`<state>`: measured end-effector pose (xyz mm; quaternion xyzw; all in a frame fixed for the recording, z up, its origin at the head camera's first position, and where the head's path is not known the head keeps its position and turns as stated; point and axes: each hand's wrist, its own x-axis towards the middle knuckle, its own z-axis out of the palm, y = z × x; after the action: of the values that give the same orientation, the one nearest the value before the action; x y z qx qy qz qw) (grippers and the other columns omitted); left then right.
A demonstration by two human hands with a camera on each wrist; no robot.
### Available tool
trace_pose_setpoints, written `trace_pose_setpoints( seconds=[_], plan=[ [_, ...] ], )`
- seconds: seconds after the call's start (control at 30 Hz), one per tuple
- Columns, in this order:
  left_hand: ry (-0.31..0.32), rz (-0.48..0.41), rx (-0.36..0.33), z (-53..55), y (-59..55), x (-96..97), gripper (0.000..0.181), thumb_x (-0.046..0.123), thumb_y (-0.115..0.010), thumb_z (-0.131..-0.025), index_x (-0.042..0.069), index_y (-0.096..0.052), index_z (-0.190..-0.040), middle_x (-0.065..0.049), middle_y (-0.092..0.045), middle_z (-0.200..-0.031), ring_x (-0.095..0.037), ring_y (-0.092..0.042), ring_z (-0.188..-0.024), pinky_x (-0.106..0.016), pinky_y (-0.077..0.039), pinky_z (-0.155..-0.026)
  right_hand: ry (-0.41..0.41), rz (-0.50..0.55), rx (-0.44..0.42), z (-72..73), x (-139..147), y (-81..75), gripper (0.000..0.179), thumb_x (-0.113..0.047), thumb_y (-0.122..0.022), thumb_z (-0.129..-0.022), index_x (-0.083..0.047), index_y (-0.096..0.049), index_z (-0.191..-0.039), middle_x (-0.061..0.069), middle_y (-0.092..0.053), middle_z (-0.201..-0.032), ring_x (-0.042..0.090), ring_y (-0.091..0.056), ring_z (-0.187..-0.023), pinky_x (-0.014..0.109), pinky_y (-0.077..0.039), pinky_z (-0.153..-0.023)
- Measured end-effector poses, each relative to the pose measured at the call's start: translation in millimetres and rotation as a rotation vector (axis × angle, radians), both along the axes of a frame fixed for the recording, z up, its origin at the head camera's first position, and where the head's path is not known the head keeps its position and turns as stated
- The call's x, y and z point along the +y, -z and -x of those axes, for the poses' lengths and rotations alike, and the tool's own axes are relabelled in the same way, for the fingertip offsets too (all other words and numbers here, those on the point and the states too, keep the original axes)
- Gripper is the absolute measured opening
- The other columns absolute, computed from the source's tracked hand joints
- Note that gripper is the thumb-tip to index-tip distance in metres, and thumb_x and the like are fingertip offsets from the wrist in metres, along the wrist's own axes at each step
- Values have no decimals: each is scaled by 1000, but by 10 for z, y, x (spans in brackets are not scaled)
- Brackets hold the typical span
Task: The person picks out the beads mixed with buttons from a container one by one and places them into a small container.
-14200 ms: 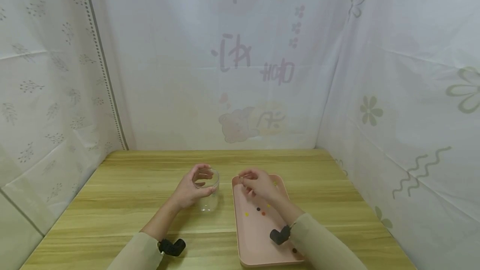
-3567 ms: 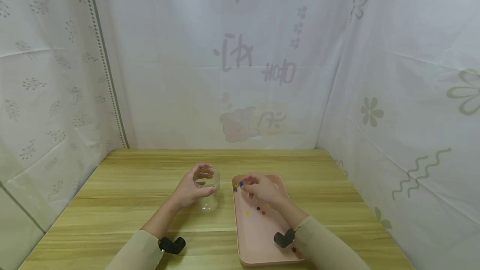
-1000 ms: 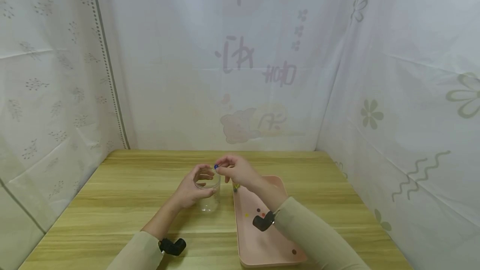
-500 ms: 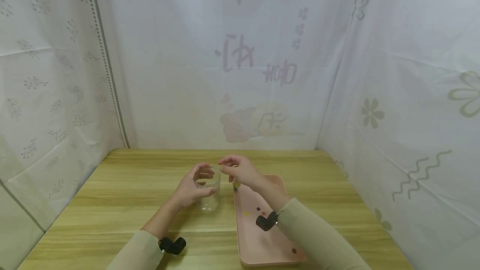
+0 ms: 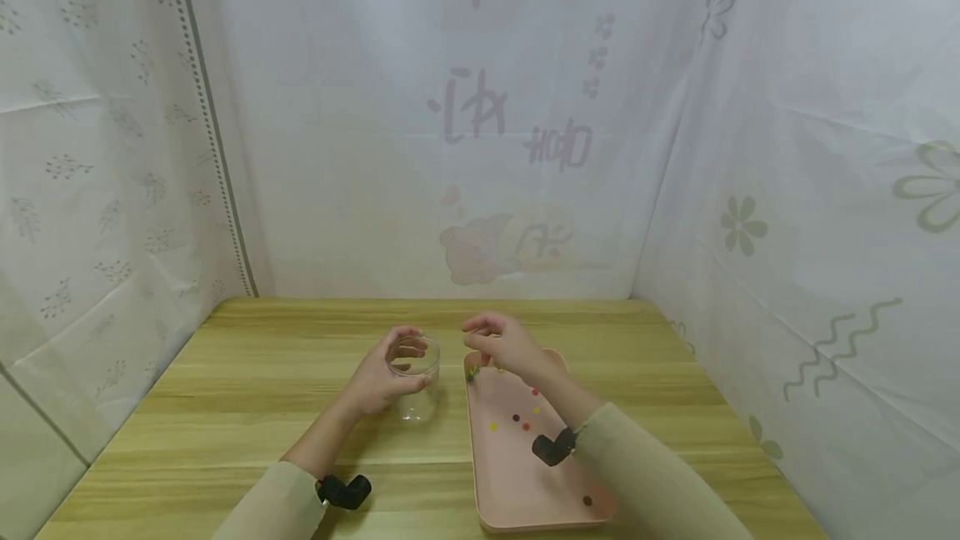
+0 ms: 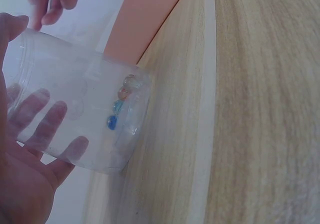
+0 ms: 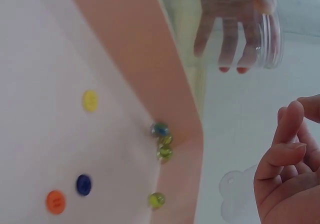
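My left hand [image 5: 372, 382] grips a clear plastic jar [image 5: 414, 407] from its left side, thumb and fingers curled around its upper part. The jar stands upright on the table, and several glass marbles [image 6: 118, 106] lie on its bottom. Over the far left corner of a pink tray [image 5: 517, 486] hovers my right hand [image 5: 513, 350], fingers loosely bent and no object visible in them. Beneath it, several green and blue marbles [image 7: 164, 151] sit along the tray's far wall. Buttons are scattered on the tray floor, among them a yellow button [image 7: 90, 100] and an orange button [image 7: 56, 202].
The wooden table [image 5: 315, 332] carries the jar and, close to its right, the tray. A dark button [image 5: 587, 501] lies near the tray's front right corner. White patterned curtains [image 5: 337, 190] hang behind and on both sides.
A second ago my right hand held a blue marble at the jar's rim; it let go there and has moved right, back over the tray. The left hand and jar have stayed put.
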<state>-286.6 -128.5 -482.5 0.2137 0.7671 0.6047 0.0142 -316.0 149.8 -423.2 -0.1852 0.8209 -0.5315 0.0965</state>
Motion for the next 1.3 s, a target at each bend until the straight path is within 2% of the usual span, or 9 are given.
trace_pose_setpoints(
  seconds=[0.13,0.27,0.47,0.53,0.7,0.9,1.07,1.3],
  plan=[
    [-2,-6,-3,2,9,0,76,15,-87,-92,8,-45,-155,-23,-62,-150,-51,-58,-142,-66,-49,-118,18,-4,-8,-11,65,59,30,-24,-72,-107,-13,-72,-135,13,-73,-113,15,-64,-72,24,-45,-58],
    [1,-4,7,5,17,-2,76,15,-87,-93,6,-45,-155,-24,-62,-149,-52,-57,-141,-66,-49,-118,21,-19,-16,-37,116,90,32,-22,-72,-106,-13,-70,-137,12,-70,-116,18,-65,-77,25,-44,-59],
    [-7,4,-5,-9,0,3,78,15,-87,-93,5,-43,-157,-26,-60,-151,-46,-59,-141,-66,-48,-118,38,-7,-50,-50,169,165,34,-22,-73,-105,-16,-70,-138,11,-68,-119,34,-71,-89,25,-44,-61],
    [-8,6,-10,-8,-5,3,78,15,-87,-93,5,-43,-157,-27,-59,-152,-44,-60,-141,-66,-48,-119,46,-2,-75,-46,175,197,35,-24,-75,-104,-16,-70,-138,11,-69,-118,36,-71,-90,25,-44,-60],
    [-6,7,-8,-5,-10,-1,76,15,-87,-93,7,-44,-155,-25,-60,-151,-44,-60,-141,-67,-47,-119,52,-24,-145,-39,180,274,40,-31,-79,-103,-13,-69,-138,12,-73,-117,26,-69,-83,27,-45,-60],
    [-2,8,-8,-4,-15,-8,78,14,-87,-93,3,-43,-156,-25,-61,-150,-45,-59,-142,-68,-46,-119,35,-80,-151,-53,175,316,30,-20,-73,-105,-11,-72,-134,12,-73,-116,24,-70,-80,29,-46,-58],
    [-2,7,-7,0,-18,-10,79,15,-87,-93,2,-42,-157,-25,-61,-150,-45,-59,-142,-68,-46,-119,25,-133,-144,-66,139,349,30,-15,-70,-102,-12,-74,-132,11,-74,-116,21,-69,-79,29,-47,-59],
    [6,1,-1,5,1,-8,78,14,-87,-93,1,-43,-156,-25,-61,-150,-46,-60,-140,-68,-47,-118,42,-162,-158,-73,99,521,35,-7,-68,-96,-6,-70,-131,12,-69,-112,16,-60,-68,23,-38,-52]
  ],
)
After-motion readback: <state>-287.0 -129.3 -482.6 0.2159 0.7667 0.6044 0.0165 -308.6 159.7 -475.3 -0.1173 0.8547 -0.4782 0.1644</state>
